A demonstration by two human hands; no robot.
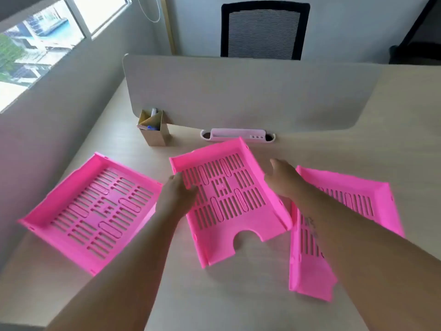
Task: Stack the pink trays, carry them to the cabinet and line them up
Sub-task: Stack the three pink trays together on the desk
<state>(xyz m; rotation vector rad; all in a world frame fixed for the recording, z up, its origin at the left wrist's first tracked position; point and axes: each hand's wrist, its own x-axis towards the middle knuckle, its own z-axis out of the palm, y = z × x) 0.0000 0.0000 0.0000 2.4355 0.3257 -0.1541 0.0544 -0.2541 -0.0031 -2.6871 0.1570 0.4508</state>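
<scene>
pink trays lie three across your worktop (238, 295), none stacked yet. the middle tray (229, 199) sits straight ahead of you, turned a little so its notched open end points toward you and its back wall lies just in front of the white cable port (238, 134). your left hand (176, 199) is closed over its left wall, fingers curled over the rim onto the slotted floor. your right hand (284, 180) is at its right wall with the fingers spread; you cannot tell from here whether it actually grips the wall or only rests against it. both forearms reach in from the near edge.

the left tray (93, 211) lies flat and well to the left, skewed, with one corner close to your left wrist. the right tray (334, 225) lies just beside the middle one, its near corner touching or nearly touching the middle tray's right wall, and your right forearm crosses over it, hiding part of its floor.

behind the trays stands a grey divider panel (238, 91). a small cardboard pen holder (152, 130) with a few pens stands at its left end. past the panel you see the back of a black mesh chair (263, 29), and a window (35, 44) runs along the wall on your left.
</scene>
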